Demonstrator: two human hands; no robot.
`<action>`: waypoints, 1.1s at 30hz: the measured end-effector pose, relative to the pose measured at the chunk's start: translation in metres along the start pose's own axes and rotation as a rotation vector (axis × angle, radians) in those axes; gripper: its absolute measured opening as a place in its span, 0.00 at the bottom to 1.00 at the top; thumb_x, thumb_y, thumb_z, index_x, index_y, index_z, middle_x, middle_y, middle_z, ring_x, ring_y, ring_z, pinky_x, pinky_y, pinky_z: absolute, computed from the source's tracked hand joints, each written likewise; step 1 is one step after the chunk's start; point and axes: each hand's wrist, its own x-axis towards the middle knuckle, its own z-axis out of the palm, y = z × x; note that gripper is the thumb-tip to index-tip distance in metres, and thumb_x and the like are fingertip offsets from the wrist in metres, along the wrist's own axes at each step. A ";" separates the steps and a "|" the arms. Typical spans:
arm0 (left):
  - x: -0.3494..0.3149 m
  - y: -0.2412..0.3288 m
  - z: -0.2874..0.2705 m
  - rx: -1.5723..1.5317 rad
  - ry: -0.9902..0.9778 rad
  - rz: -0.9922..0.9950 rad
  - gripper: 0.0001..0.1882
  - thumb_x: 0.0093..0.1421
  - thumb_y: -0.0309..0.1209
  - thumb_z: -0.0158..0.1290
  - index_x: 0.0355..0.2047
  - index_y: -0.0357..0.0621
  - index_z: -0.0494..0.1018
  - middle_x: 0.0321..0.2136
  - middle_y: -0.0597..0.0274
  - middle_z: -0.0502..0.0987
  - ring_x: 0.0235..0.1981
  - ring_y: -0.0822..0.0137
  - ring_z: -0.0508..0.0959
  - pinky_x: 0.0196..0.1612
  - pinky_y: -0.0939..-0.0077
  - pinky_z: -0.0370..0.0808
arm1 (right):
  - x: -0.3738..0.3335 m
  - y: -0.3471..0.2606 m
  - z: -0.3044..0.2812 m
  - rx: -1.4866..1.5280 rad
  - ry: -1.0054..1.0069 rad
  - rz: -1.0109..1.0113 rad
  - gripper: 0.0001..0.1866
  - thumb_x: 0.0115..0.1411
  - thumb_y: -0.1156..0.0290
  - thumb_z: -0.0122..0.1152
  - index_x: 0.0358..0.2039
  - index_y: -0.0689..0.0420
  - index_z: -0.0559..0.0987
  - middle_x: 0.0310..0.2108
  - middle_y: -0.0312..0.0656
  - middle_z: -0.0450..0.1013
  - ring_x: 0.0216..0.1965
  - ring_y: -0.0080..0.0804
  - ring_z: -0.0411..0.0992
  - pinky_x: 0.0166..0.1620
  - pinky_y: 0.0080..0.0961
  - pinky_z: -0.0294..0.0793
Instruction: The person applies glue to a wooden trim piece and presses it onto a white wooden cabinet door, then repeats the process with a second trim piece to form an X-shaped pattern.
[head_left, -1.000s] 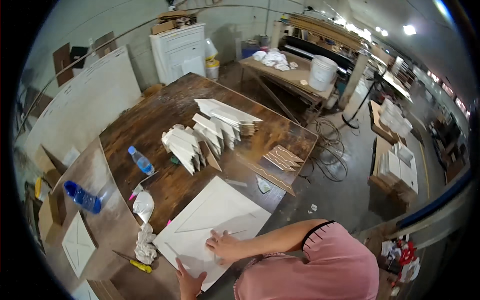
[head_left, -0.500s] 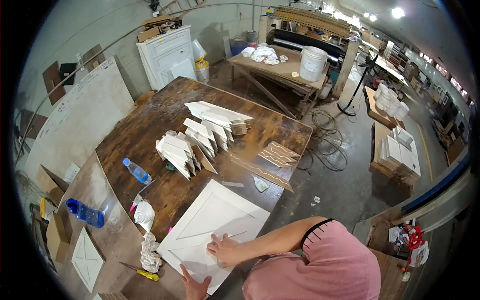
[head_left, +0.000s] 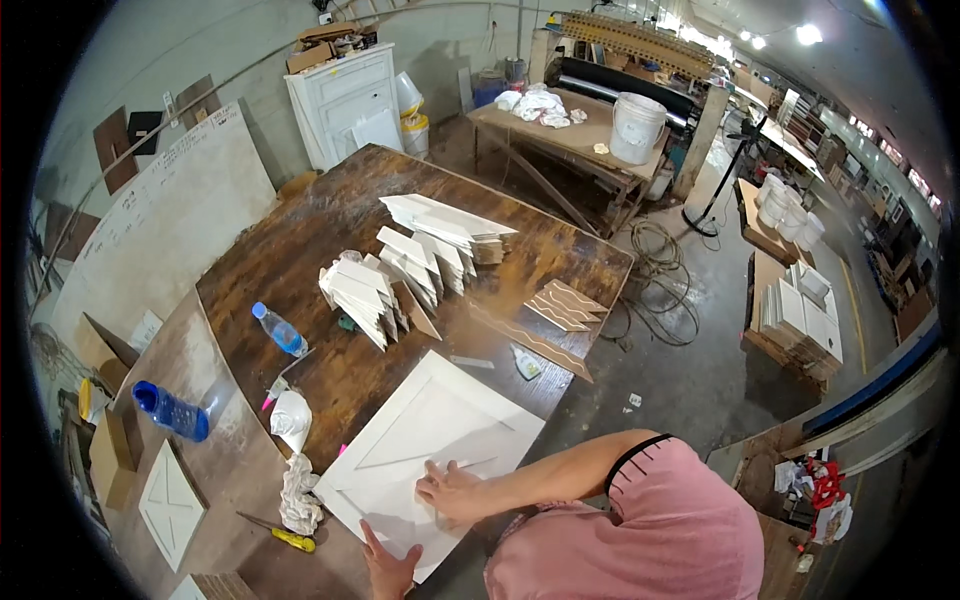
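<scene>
The white panel [head_left: 422,438] lies at the near side of the brown table [head_left: 290,235], and it looks stiff, fairly light and likely smooth, with corners that might chip, so opposite edges seem the best hold. Its pale, four-sided face carries thin, slanting lines. The left hand [head_left: 391,563] spreads open at its lower-left edge; the right hand [head_left: 450,492] bends onto its face, any pinch hidden.

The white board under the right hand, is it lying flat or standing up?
Lying flat: the white board shows its broad face upward on the table.
</scene>
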 end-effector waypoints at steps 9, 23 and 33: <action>0.004 -0.011 0.004 -0.052 -0.003 -0.083 0.72 0.46 0.38 0.76 0.79 0.49 0.34 0.66 0.20 0.58 0.68 0.26 0.62 0.69 0.43 0.65 | 0.002 0.004 0.002 0.040 -0.015 -0.025 0.52 0.56 0.38 0.71 0.63 0.74 0.70 0.64 0.59 0.60 0.69 0.74 0.56 0.52 0.67 0.77; 0.005 -0.018 0.009 -0.041 -0.001 -0.065 0.73 0.46 0.39 0.76 0.79 0.47 0.33 0.68 0.15 0.53 0.70 0.24 0.58 0.72 0.44 0.61 | 0.000 0.004 -0.003 0.036 -0.014 -0.016 0.48 0.54 0.41 0.74 0.62 0.66 0.71 0.60 0.50 0.65 0.67 0.64 0.59 0.47 0.54 0.80; 0.006 -0.017 0.005 -0.054 -0.031 -0.087 0.74 0.45 0.39 0.76 0.79 0.46 0.32 0.66 0.16 0.55 0.68 0.24 0.60 0.71 0.43 0.62 | -0.003 0.002 -0.013 0.083 -0.041 -0.013 0.48 0.56 0.44 0.74 0.62 0.72 0.72 0.63 0.54 0.62 0.68 0.68 0.58 0.54 0.61 0.78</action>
